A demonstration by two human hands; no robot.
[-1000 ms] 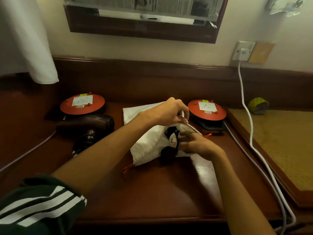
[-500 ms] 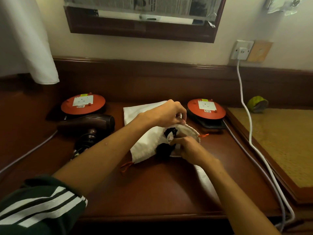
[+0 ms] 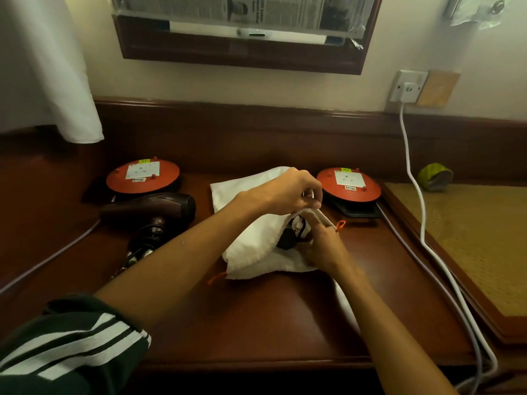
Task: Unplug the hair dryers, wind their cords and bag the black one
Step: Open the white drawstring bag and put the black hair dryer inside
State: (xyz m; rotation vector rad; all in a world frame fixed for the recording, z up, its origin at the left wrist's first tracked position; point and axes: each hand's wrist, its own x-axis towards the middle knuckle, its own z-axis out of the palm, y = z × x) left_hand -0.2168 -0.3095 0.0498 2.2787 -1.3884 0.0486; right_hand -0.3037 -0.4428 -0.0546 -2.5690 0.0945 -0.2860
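Black hair dryer sits mostly inside the white drawstring bag at the middle of the wooden desk, only a dark part with its plug showing at the bag's mouth. Left hand has its fingers closed, pinching the upper edge of the opening, while the right hand presses at the mouth with fingers bent against the dark part; whether it grips it I cannot tell. Brown hair dryer lies well to the left beside an orange cord reel, a second reel just right of the bag
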